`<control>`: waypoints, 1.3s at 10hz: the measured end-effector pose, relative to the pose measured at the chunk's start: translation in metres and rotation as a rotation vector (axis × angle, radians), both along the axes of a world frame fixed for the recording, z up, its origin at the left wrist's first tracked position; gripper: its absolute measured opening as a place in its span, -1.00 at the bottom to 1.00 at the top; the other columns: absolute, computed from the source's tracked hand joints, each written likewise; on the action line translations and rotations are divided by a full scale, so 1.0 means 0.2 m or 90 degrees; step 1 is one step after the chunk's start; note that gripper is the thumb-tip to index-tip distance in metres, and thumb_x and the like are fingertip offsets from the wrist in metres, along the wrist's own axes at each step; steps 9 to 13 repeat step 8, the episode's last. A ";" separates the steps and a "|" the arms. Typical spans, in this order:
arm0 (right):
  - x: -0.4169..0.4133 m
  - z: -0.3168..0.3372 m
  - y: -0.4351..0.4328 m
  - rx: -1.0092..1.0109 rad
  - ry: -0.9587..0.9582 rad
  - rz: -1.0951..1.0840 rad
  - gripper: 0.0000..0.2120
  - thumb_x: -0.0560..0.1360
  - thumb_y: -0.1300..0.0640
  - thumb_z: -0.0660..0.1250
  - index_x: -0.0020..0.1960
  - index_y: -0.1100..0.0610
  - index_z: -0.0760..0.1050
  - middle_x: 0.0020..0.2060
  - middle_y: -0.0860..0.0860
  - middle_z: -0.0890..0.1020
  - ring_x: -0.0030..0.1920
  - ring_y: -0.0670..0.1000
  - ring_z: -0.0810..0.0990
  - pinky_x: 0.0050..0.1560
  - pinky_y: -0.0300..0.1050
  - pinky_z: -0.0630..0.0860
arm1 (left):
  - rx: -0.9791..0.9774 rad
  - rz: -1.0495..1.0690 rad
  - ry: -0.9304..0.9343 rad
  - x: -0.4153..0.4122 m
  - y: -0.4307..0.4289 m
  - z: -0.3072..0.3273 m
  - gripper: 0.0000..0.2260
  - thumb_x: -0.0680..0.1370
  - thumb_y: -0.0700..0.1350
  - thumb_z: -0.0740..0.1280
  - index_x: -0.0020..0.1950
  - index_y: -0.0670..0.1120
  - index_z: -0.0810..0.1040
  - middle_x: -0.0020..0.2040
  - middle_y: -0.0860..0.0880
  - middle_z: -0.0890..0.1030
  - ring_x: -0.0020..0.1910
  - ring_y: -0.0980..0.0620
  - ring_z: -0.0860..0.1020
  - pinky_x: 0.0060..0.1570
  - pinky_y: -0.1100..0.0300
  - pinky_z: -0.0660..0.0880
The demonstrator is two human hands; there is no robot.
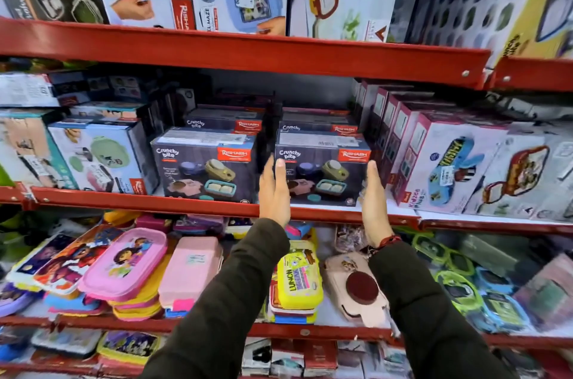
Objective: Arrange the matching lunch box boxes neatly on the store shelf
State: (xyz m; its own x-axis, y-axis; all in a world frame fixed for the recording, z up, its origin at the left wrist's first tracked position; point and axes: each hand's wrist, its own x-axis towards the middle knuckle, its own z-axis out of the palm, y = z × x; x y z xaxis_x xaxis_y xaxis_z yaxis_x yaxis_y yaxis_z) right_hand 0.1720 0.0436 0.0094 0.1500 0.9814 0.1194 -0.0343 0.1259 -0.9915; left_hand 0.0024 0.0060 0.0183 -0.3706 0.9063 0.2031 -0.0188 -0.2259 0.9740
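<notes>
Red metal store shelving (235, 208) carries a dark cardboard Crunchy Bite lunch box carton (322, 173) between flat, open hands: left hand (274, 192) at its left edge, right hand (373, 201) seemingly touching its right corner. Matching carton (206, 166) sits left of both.

Your left hand (274, 192) and right hand (373, 200) are bare; below the fingers, dark olive padded sleeves (229, 295) cover both arms, and a red-and-dark braided band (387, 241) rings your right wrist.
</notes>
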 end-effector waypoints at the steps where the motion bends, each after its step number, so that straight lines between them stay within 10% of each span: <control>1: 0.03 -0.02 -0.03 0.000 0.007 0.008 -0.31 0.58 -0.39 0.08 0.60 -0.06 0.25 0.59 -0.02 0.33 0.59 0.02 0.29 0.63 0.15 0.17 | 0.017 0.014 -0.001 -0.02 -0.03 -0.03 -0.36 0.56 0.34 0.08 0.56 0.06 0.35 0.56 0.02 0.40 0.56 0.04 0.33 0.60 -0.03 0.21; 2: 0.05 -0.02 -0.07 -0.009 0.014 0.002 -0.42 0.62 -0.34 0.06 0.52 -0.07 0.36 0.46 -0.06 0.47 0.51 0.04 0.41 0.57 0.12 0.30 | 0.036 0.019 0.003 -0.04 -0.06 -0.06 -0.29 0.51 0.43 0.07 0.54 0.08 0.38 0.53 0.05 0.45 0.53 0.11 0.37 0.59 0.00 0.25; 4: 0.06 -0.03 -0.12 -0.009 -0.018 -0.013 0.03 0.21 -0.73 0.07 0.50 -0.16 0.39 0.52 -0.03 0.45 0.50 0.04 0.42 0.56 0.19 0.30 | 0.021 0.018 0.023 -0.05 -0.09 -0.08 -0.34 0.52 0.42 0.03 0.52 0.15 0.39 0.48 0.07 0.50 0.48 0.12 0.43 0.56 -0.02 0.31; 13: 0.04 0.00 -0.15 0.007 -0.027 -0.022 -0.06 0.31 -0.68 0.06 0.54 -0.19 0.33 0.55 -0.06 0.41 0.54 0.00 0.36 0.59 0.18 0.25 | 0.022 0.047 0.103 -0.05 -0.08 -0.10 -0.47 0.65 0.25 0.09 0.57 0.06 0.33 0.54 0.01 0.43 0.53 0.06 0.37 0.58 -0.05 0.28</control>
